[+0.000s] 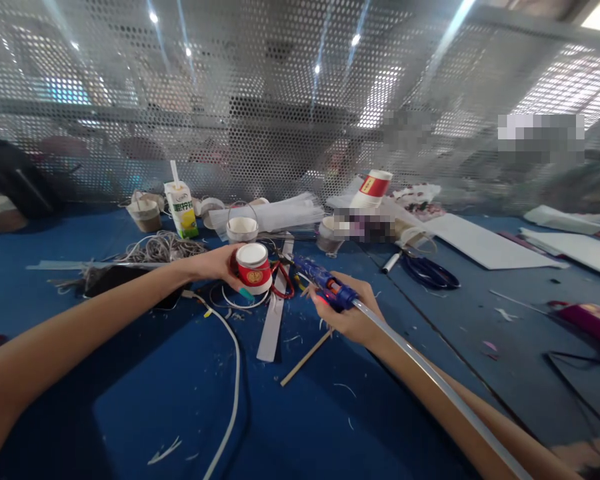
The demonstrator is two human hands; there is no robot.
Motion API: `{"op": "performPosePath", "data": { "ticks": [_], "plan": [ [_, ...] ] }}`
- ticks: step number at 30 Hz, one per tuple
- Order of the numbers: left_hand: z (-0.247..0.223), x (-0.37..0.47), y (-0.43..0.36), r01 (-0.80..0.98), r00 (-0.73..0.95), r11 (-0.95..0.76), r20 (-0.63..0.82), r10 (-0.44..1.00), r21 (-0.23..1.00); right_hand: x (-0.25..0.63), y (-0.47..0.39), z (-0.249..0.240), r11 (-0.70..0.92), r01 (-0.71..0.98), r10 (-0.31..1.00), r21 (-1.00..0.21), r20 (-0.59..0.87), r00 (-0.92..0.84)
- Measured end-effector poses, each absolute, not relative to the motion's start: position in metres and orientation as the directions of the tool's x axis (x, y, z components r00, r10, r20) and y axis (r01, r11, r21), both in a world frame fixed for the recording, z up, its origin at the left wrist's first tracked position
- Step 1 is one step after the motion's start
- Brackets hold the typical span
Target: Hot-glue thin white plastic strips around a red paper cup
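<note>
My left hand point(230, 265) is wrapped round a red-and-white paper cup point(254, 267) with a gold round emblem, its white end facing up. In my right hand point(353, 313) is a blue hot glue gun point(325, 277), its nozzle pointing left toward the cup, apart from it. A long clear glue stick point(420, 363) runs out of the gun's back along my forearm. Red-handled scissors point(283, 281) lie between cup and gun. Below them rest a white strip point(271, 330) and a thin wooden stick point(305, 360).
Behind the hands stand a drink carton point(183, 212) with a straw, a small handled bucket point(243, 229) and another red-and-white cup point(373, 189). Tangled cord point(163, 248) and a dark phone-like slab point(130, 283) lie left. Navy-handled scissors point(433, 272), a marker point(391, 263) and white boards point(485, 240) lie right.
</note>
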State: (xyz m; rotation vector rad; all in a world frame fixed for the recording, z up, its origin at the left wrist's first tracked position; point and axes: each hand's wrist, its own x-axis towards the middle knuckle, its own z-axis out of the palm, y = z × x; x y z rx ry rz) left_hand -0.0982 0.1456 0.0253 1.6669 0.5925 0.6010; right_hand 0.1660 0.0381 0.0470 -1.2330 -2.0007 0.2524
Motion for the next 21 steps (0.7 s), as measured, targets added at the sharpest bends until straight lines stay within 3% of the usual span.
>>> {"op": "performPosePath", "data": {
  "ticks": [7,12,16,19,21],
  "plan": [
    [0.056,-0.125,0.148,0.438,0.623,-0.298,-0.047,0.780,0.848,0.159,0.032,0.051,0.591,0.680,0.777,-0.435,0.534,-0.334],
    [0.075,-0.131,0.118,0.606,0.556,-0.559,0.201,0.806,0.566,0.155,0.031,0.044,0.597,0.717,0.735,-0.360,0.603,-0.309],
    [0.089,-0.118,0.087,0.804,0.425,-0.491,0.252,0.869,0.335,0.156,0.033,0.040,0.599,0.729,0.715,-0.331,0.631,-0.301],
    [0.094,-0.107,0.076,0.831,0.315,-0.458,0.411,0.856,0.317,0.155,0.034,0.039,0.613,0.723,0.701,-0.320,0.642,-0.311],
    [0.090,-0.100,0.078,0.779,0.327,-0.512,0.463,0.824,0.361,0.154,0.035,0.039,0.629,0.709,0.686,-0.319,0.657,-0.313]
  ]
}}
